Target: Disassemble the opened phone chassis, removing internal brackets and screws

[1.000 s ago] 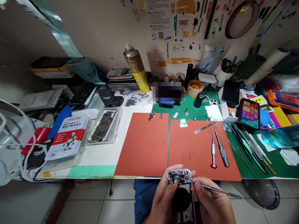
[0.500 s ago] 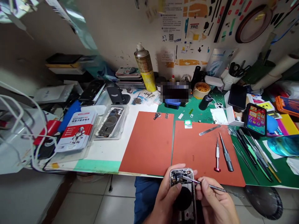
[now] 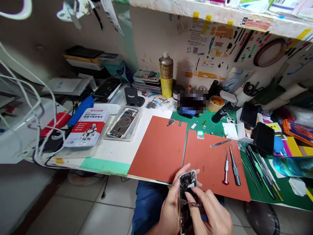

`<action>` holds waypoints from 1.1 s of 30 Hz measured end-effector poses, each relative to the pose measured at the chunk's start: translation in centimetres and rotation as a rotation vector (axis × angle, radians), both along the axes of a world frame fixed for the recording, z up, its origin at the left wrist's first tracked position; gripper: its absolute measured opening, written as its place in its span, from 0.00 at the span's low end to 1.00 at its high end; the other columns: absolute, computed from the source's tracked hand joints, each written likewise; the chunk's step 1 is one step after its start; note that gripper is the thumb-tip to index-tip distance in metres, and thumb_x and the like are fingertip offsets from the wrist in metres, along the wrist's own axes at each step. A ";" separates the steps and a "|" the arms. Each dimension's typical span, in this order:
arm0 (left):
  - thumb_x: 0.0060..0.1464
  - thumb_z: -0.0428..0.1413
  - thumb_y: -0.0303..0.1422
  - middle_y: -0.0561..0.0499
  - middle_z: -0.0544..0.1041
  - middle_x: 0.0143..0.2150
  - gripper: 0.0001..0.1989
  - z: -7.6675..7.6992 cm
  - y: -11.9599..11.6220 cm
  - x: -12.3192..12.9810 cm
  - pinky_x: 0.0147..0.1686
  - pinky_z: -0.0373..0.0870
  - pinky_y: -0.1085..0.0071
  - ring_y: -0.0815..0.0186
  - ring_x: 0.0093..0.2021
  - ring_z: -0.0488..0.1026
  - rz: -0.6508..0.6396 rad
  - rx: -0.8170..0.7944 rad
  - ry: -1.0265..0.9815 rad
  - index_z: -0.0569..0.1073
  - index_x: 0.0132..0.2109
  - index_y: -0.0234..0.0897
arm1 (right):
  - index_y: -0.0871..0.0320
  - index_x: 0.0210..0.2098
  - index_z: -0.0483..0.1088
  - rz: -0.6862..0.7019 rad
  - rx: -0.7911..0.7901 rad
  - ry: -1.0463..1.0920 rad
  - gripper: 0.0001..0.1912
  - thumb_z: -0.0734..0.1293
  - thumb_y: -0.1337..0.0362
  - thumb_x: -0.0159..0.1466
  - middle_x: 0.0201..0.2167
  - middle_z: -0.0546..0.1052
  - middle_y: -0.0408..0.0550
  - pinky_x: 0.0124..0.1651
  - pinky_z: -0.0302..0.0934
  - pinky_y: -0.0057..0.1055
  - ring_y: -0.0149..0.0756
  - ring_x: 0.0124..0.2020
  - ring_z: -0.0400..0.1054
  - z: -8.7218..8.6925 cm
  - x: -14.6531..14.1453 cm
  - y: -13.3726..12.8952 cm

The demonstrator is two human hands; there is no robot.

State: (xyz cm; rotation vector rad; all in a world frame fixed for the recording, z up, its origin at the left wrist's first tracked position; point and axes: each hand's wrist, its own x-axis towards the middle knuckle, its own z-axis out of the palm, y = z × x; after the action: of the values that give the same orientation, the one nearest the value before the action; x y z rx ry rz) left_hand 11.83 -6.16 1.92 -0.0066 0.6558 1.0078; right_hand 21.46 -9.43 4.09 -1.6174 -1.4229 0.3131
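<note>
My left hand [image 3: 168, 204] is wrapped round an opened phone [image 3: 187, 179], tilted up in front of my lap at the bench edge. Its inner parts and pale frame face me. My right hand [image 3: 211, 209] reaches over the phone from the right. Its forefinger and thumb touch or nearly touch the phone's inside, below the top end. A thin metal tool with a flat tip [image 3: 193, 204] is tucked in this hand and points left across the phone. The lower part of the phone is partly covered by my right hand.
Red-brown mats [image 3: 158, 150] cover the bench front. A screwdriver [image 3: 226, 168], a dark pen-shaped tool [image 3: 235, 168] and a metal strip [image 3: 220, 143] lie on the right mat. Tweezers and picks [image 3: 264, 176] are further right. Left stand a phone shell in a tray [image 3: 123, 122] and a battery box [image 3: 89, 127].
My right hand has moved from beside the phone to over it, its tool now lying across lower down. The phone has turned more edge-on. The lit phone screen on the bench has gone dark.
</note>
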 end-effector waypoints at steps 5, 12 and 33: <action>0.63 0.63 0.50 0.45 0.79 0.64 0.27 -0.5 -0.6 -0.4 0.61 0.72 0.60 0.52 0.58 0.78 -0.013 0.067 -0.017 0.77 0.66 0.48 | 0.62 0.52 0.77 0.187 0.116 -0.277 0.11 0.72 0.66 0.71 0.35 0.82 0.52 0.37 0.74 0.25 0.35 0.33 0.81 -1.0 1.0 1.1; 0.63 0.63 0.52 0.48 0.77 0.67 0.28 -1.1 -0.8 -0.8 0.71 0.61 0.57 0.50 0.67 0.70 -0.047 0.082 -0.001 0.77 0.66 0.51 | 0.61 0.48 0.78 0.155 0.133 -0.303 0.06 0.70 0.68 0.72 0.36 0.83 0.52 0.40 0.75 0.24 0.36 0.36 0.83 -0.7 0.3 1.4; 0.64 0.62 0.48 0.43 0.81 0.63 0.30 -0.1 0.5 -1.6 0.62 0.72 0.57 0.51 0.58 0.79 0.045 -0.052 -0.030 0.74 0.69 0.46 | 0.65 0.53 0.77 0.138 0.325 -0.756 0.12 0.68 0.70 0.72 0.21 0.65 0.39 0.26 0.54 0.33 0.29 0.19 0.58 1.5 1.8 2.0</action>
State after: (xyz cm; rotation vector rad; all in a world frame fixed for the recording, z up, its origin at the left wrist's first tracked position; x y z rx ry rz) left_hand 10.24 -5.68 1.78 -0.0822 0.6564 1.0316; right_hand 23.24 -7.40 5.64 -1.4194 -2.0207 -0.4912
